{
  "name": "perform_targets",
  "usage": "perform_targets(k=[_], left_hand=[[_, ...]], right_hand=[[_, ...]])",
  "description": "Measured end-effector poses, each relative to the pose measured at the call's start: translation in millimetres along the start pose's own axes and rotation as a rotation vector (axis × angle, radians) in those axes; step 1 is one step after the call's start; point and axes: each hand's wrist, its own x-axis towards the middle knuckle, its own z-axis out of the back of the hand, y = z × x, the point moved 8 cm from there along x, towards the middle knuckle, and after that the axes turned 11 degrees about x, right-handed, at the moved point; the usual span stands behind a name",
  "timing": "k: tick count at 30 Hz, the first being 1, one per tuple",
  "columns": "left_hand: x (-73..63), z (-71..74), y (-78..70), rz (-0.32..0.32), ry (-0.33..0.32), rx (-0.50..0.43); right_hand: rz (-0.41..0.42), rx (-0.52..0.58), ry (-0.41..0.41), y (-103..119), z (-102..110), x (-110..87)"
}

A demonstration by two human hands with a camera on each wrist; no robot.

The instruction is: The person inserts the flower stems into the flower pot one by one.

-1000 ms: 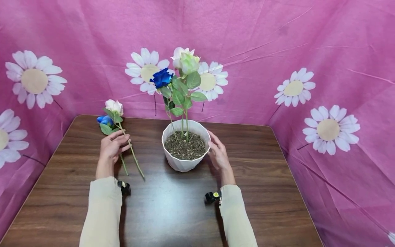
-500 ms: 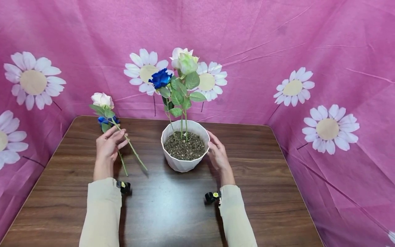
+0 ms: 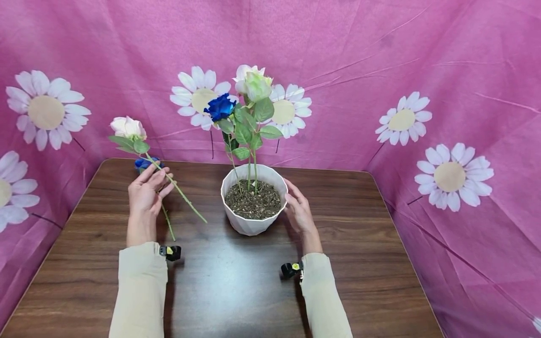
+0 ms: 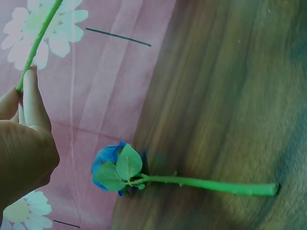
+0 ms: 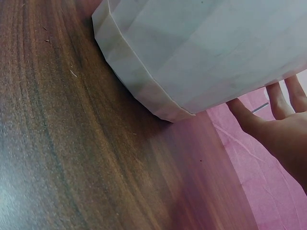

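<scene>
Pale-pink rose on a slim green stem [image 3: 128, 129] hangs above the far left of the brown wooden table [image 3: 224, 295], pinched mid-stem between thumb and fingers of the left hand [image 3: 145, 197]. I judge it light, stem springy, petals easily crushed, so mid-stem suits the hold. Spread fingers of the right hand [image 3: 301, 211] touch the right side of the white faceted pot [image 3: 249, 226]. My left-wrist view shows the leaves of the green-stemmed blue rose [image 4: 107, 155], mostly hidden from the head camera.

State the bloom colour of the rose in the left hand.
The bloom is pale pinkish white, best seen in the head view.
</scene>
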Motion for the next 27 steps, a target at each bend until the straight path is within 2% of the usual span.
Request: perform_targets(k=[7, 17, 22, 27], left_hand=[[-1.1, -4.7, -4.6, -0.001, -0.033, -0.058], [-3.7, -8.3, -2.4, 0.029, -0.188, -0.184], [-3.5, -11.1, -5.9, 0.003, -0.201, -0.217], [-5.2, -21.3, -12.1, -0.037, -0.19, -0.243]], right_hand=[[-0.002, -0.007, -0.004, 0.1, -0.5, 0.0], [0.005, -0.001, 0.015, -0.5, 0.6, -0.7], [0.004, 0.0, 0.016, -1.2, 0.8, -0.2], [0.009, 0.0, 0.003, -0.6, 0.5, 0.4]])
